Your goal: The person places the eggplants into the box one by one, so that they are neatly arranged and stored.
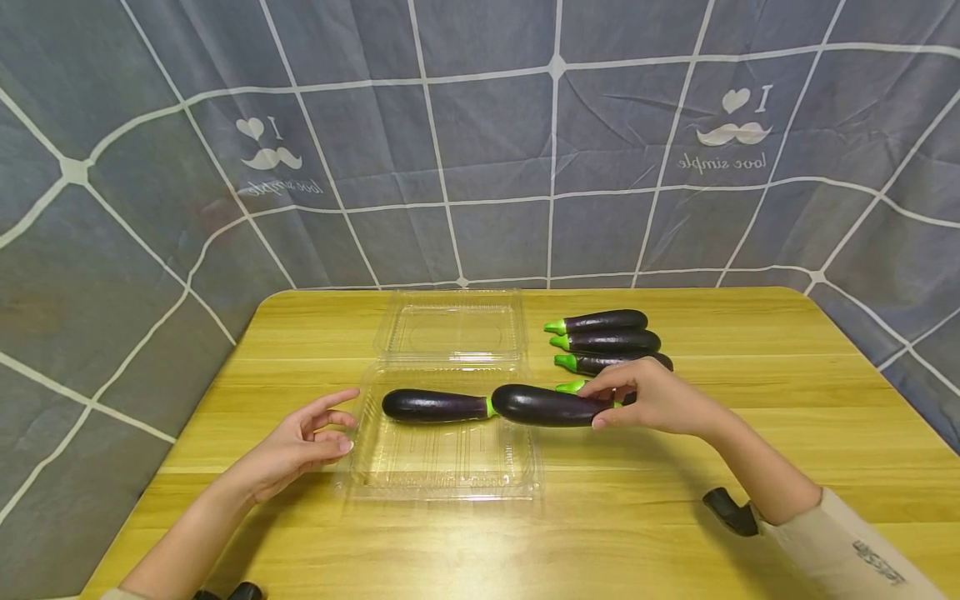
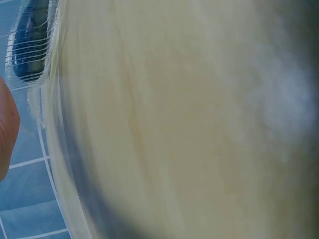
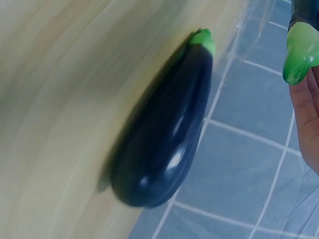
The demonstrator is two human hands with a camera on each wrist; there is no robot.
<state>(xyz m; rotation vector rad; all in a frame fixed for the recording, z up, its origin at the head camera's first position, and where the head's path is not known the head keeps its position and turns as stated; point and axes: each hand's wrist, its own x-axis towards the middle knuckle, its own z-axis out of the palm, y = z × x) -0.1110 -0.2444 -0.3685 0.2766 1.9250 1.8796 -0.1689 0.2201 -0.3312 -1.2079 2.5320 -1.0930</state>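
My right hand [image 1: 648, 396] grips a dark purple eggplant [image 1: 543, 406] near its green stem [image 3: 299, 52], the rounded end pointing left over the right side of a clear plastic clamshell box [image 1: 450, 487]. Inside the box, along its back part, lies another eggplant [image 1: 433, 406], its stem toward the held one. My left hand [image 1: 300, 446] is beside the box's left edge, fingers spread and slightly bent, holding nothing. In the left wrist view only a bit of the left hand [image 2: 7, 127] shows.
The box's hinged lid [image 1: 453, 329] lies folded back toward the wall. Several eggplants, the rearmost one [image 1: 606, 320] included, lie in a row on the wooden table [image 1: 637, 517], right of the box; my right hand partly covers the nearest. A grey gridded curtain [image 1: 495, 150] encloses the table.
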